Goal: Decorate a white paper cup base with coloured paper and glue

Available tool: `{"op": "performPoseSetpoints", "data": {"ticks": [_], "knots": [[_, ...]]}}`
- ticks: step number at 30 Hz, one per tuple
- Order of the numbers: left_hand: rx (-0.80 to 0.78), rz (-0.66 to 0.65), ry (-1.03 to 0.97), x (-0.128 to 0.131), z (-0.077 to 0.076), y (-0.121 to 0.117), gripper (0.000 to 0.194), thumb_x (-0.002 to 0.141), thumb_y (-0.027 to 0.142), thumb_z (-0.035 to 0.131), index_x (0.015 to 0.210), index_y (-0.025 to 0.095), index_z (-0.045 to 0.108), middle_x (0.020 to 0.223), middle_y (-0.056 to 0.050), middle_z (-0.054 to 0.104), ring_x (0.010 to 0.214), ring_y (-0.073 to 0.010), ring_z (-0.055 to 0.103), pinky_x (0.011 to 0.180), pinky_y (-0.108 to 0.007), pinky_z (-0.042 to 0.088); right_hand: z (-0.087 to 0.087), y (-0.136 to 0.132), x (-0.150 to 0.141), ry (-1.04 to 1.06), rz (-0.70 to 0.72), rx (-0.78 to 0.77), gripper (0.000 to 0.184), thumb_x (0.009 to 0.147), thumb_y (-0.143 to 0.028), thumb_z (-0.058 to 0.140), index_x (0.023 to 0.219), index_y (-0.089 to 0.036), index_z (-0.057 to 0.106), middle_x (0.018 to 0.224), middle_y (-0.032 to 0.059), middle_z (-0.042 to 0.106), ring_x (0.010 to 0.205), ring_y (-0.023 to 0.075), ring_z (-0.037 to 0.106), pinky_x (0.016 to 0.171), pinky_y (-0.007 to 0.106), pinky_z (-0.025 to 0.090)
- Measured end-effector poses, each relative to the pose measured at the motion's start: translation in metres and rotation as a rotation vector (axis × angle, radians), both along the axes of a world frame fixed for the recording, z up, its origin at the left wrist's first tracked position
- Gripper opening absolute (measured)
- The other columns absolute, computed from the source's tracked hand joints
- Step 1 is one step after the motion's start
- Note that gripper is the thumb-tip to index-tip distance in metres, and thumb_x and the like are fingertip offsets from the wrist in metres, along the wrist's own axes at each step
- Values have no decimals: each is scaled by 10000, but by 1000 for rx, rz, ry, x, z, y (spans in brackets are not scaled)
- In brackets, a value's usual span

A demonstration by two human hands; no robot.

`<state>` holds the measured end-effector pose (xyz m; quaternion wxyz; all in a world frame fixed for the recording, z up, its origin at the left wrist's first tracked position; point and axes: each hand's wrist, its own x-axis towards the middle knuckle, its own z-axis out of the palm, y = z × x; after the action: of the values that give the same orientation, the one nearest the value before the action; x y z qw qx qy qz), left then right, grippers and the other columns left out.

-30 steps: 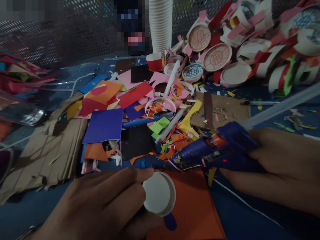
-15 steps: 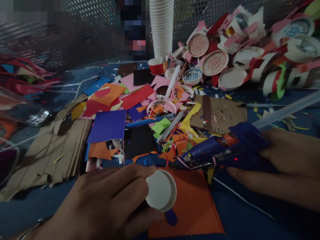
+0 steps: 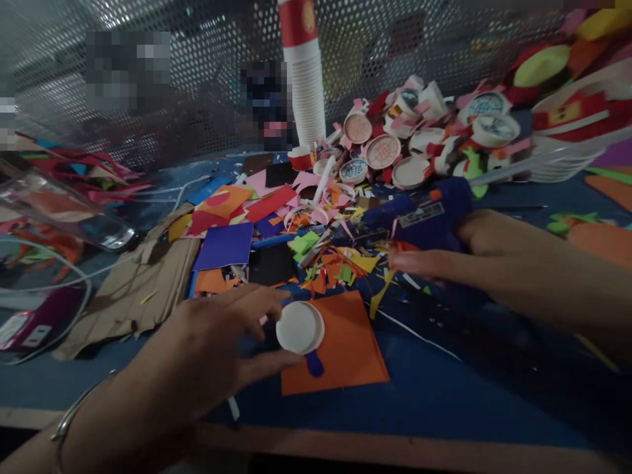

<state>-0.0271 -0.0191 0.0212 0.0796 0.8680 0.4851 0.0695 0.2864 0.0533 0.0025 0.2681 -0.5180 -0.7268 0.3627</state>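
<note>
A white round cup base (image 3: 299, 328), seemingly cut from a paper cup, lies on an orange paper sheet (image 3: 353, 342). A small dark blue paper piece (image 3: 315, 363) shows just below it on the sheet. Beside the cup base, my left hand (image 3: 222, 342) is open, thumb and fingers apart around its left side; whether the thumb still touches the rim, I cannot tell. My right hand (image 3: 474, 257) grips a blue hot glue gun (image 3: 419, 217), held above the table with its nozzle pointing left. A clear glue stick (image 3: 508, 172) projects from its rear.
Paper scraps and coloured squares (image 3: 224, 247) cover the middle. A tall paper cup stack (image 3: 309, 85) stands at the back, near a pile of decorated cup pieces (image 3: 382, 151). Cardboard (image 3: 128, 289), a clear container (image 3: 69, 204) and a purple box with cable (image 3: 39, 326) lie left.
My left hand has loosened its fingers from the cup base. The glue gun in my right hand has lifted away from the orange sheet. The view has shifted, showing more of the table's front edge.
</note>
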Motion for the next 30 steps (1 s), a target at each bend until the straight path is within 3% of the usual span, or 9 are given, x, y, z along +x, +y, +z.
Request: {"op": "performPoseSetpoints", "data": {"ticks": [3,5,7,9,12,15,20,25,30], "knots": [[105,105,10,2,7,-6,380,823,532,767,1098,294,658,794,57,735,619,-145,710,542,-242,553,2,-4,-1,68,-15,-71,456,786,-633,711,598,-228,622,474,-28,503,449,135,445,459,281,370],[201,170,24,5,6,-17,352,837,553,733,1031,268,661,724,65,688,558,-136,661,502,-238,524,3,-6,-2,153,-40,-115,445,799,-602,716,598,-226,590,492,-35,502,437,114,411,439,270,320],[260,161,19,9,2,-33,279,921,501,633,1030,246,665,783,51,695,581,-130,659,534,-236,528,2,-7,-4,178,-33,-116,437,811,-598,710,618,-218,612,548,-19,549,463,113,438,440,269,304],[264,115,-8,12,-3,-47,233,945,436,642,1093,257,651,970,4,751,710,-148,709,629,-253,567,-1,-6,-5,157,-21,-114,448,822,-611,702,632,-211,635,588,-1,584,500,125,478,453,273,314],[305,238,-1,13,-7,-60,230,923,428,677,1112,297,666,999,-1,751,692,-161,693,649,-292,573,-6,-4,-5,172,4,-94,415,833,-599,708,697,-210,659,659,16,645,585,158,557,517,285,391],[284,329,53,13,-6,-59,327,904,490,687,1143,269,660,832,2,691,625,-169,638,584,-306,535,-8,-3,-4,171,30,-53,392,842,-593,706,728,-220,665,685,21,665,628,179,584,558,301,415],[280,228,84,23,-3,-49,410,916,509,668,1224,241,623,1004,-58,696,793,-213,688,670,-339,559,-4,-4,-4,191,29,-6,328,847,-543,717,752,-235,657,699,12,668,640,185,576,572,310,405],[252,263,194,39,0,-33,565,864,655,650,1264,256,630,1088,-79,694,925,-288,709,745,-402,566,1,-4,-5,204,27,18,312,859,-460,721,693,-219,610,679,4,639,631,167,554,582,304,390],[183,262,225,47,6,-31,566,882,665,618,1286,269,608,1139,-89,675,953,-303,691,748,-430,546,1,-2,-3,188,19,66,335,844,-469,733,667,-217,601,654,1,621,611,163,545,580,311,381]]}}
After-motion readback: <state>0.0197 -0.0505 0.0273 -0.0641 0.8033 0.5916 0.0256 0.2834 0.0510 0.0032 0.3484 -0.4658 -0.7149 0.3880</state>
